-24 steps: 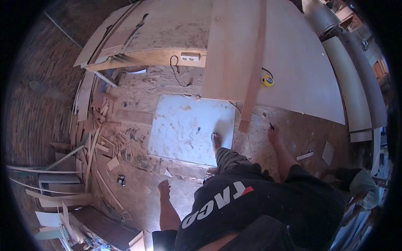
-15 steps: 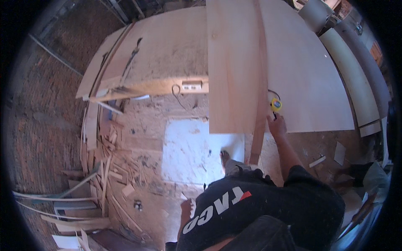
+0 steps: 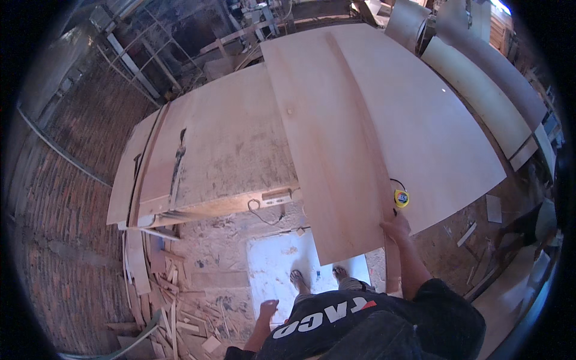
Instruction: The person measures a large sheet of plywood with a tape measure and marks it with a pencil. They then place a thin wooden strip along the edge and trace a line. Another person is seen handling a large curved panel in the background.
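Note:
My right hand (image 3: pixel 396 228) rests at the near edge of the plywood, closed around a small dark stick-shaped thing (image 3: pixel 394 212) poking from its fingers. Just beyond it, a yellow tape measure (image 3: pixel 401 198) with a black strap lies on a pale plywood sheet (image 3: pixel 432 144). A long, narrow reddish-brown wood strip (image 3: pixel 360 99) runs lengthwise over the plywood, its near end sticking out past the edge beside my right wrist. Left of the strip lies a browner plywood panel (image 3: pixel 318 162). My left hand (image 3: pixel 268 309) hangs low at my left side with curled fingers; anything inside them is hidden.
A worktable (image 3: pixel 231 126) with a dusty top extends left, with a power socket (image 3: pixel 273 201) and cable on its front. Wood offcuts (image 3: pixel 186 318) litter the floor at lower left. Curved sheets (image 3: pixel 480 99) stand at far right. A white board (image 3: pixel 270 258) lies under my feet.
The view has tilted up and turned, so the table sits lower in it. My right hand stays by the strip near the tape measure. Both feet now show on the white board.

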Demonstrator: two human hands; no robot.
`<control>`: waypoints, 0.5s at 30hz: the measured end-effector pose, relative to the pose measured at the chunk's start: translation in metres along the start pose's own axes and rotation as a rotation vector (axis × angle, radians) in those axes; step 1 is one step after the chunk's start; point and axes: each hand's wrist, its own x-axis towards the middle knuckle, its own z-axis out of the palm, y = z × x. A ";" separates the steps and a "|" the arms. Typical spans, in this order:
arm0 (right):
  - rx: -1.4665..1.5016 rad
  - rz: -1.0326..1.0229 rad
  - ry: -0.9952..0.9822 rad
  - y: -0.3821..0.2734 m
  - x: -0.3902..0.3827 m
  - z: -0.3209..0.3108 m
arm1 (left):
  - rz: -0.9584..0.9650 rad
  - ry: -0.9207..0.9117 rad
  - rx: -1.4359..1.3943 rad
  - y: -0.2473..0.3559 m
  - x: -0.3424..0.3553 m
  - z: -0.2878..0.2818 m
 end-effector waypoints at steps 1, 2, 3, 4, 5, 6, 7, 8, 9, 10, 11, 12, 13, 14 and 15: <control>-0.003 0.026 -0.053 0.000 -0.003 -0.004 | 0.218 0.001 0.104 0.027 0.023 -0.012; -0.021 0.028 -0.083 0.000 -0.008 -0.003 | 0.471 0.053 0.233 0.046 0.049 -0.027; -0.039 0.040 -0.096 0.004 -0.012 -0.003 | 0.676 0.114 0.312 0.075 0.069 -0.034; -0.055 0.049 -0.112 0.006 -0.020 0.003 | 0.715 0.124 0.397 0.103 0.086 -0.050; -0.087 0.063 -0.089 0.009 -0.031 0.008 | 0.759 0.114 0.463 0.137 0.092 -0.051; -0.126 0.103 -0.055 0.028 -0.049 0.010 | 0.821 0.143 0.381 0.170 0.086 -0.040; -0.070 0.052 0.010 0.069 -0.057 0.033 | 0.877 0.173 0.295 0.205 0.078 -0.028; -0.013 -0.021 0.056 0.098 -0.057 0.052 | 0.992 0.217 0.402 0.238 0.073 -0.031; 0.114 0.077 -0.063 0.079 -0.085 0.049 | 1.095 0.267 0.524 0.262 0.070 -0.036; 0.210 -0.005 -0.091 0.108 -0.091 0.069 | 1.172 0.277 0.513 0.287 0.065 -0.033; 0.214 0.040 -0.114 0.100 -0.110 0.071 | 1.239 0.290 0.509 0.306 0.053 -0.034; 0.219 0.087 -0.141 0.067 -0.143 0.068 | 1.194 0.237 0.395 0.328 0.029 -0.032; 0.225 0.133 -0.151 0.048 -0.164 0.062 | 1.157 0.180 0.274 0.350 0.003 -0.022; 0.417 0.167 -0.179 0.055 -0.176 0.065 | 1.181 0.122 0.264 0.368 -0.011 -0.008; 0.613 0.196 -0.204 0.070 -0.190 0.077 | 1.206 0.065 0.256 0.383 -0.023 0.007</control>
